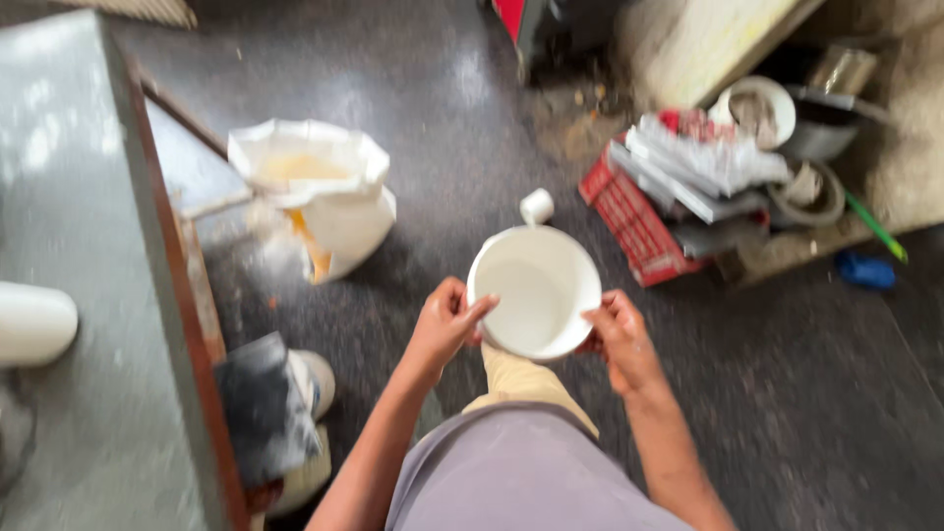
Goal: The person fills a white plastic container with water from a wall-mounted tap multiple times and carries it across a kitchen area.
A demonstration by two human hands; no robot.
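Observation:
I hold a round white bowl-shaped vessel (533,292) in front of my body with both hands, over a dark floor. My left hand (445,322) grips its left rim, thumb over the edge. On the opposite rim my right hand (618,334) does the same. The vessel's inside looks white and empty. The picture is blurred by motion.
An open white sack (317,189) with yellowish powder stands on the floor at the left. A grey table (88,295) runs along the left, a white cylinder (34,323) lying on it. A red crate (634,221) with papers, pots and clutter sits at the right. A small white cup (536,206) lies beyond the vessel.

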